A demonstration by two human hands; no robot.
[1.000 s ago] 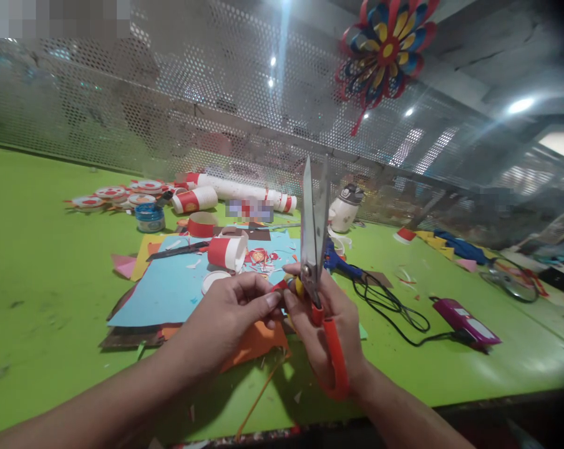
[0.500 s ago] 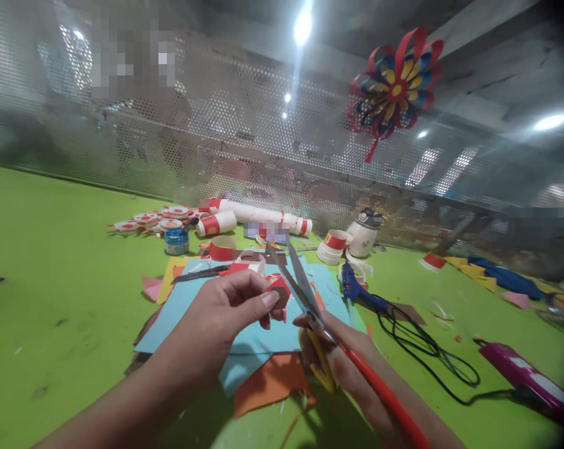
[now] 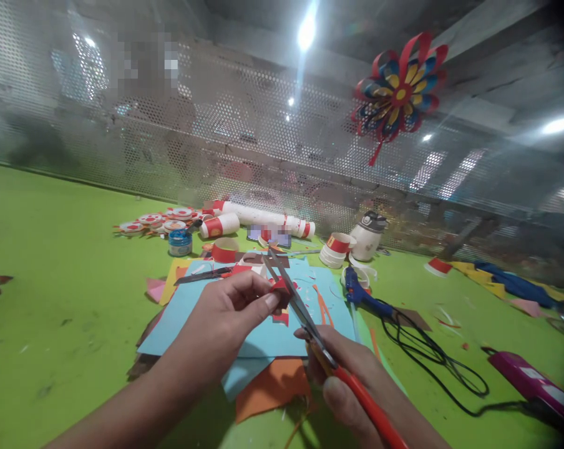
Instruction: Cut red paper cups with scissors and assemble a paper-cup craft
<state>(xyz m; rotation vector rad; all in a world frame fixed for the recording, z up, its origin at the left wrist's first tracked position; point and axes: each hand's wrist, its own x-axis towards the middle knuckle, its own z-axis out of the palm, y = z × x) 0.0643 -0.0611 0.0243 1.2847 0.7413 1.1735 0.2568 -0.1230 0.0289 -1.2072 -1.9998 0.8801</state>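
My left hand (image 3: 238,312) pinches a small folded piece of red paper (image 3: 282,293) between thumb and fingertips. In my right hand (image 3: 342,368) is a pair of scissors (image 3: 301,308) with red and yellow handles. Its blades lie nearly together against the right edge of the red piece, tips pointing away from me. Under both hands spread light blue paper sheets (image 3: 174,327), with red scraps and orange strips (image 3: 325,305) on them. A piece of orange paper (image 3: 272,390) pokes out at the near edge.
A blue glue gun (image 3: 359,292) with a black cord lies to the right, near a purple power strip (image 3: 528,380). Behind the sheets are a blue-lidded jar (image 3: 179,242), paper cups (image 3: 220,225), a long white tube (image 3: 258,215) and a white jug (image 3: 367,238). A utility knife (image 3: 204,275) rests at left.
The scissor blades have come closer together at the red paper, and the right hand's fingers have closed on the handles. The left hand keeps its pinch. The view has shifted slightly.
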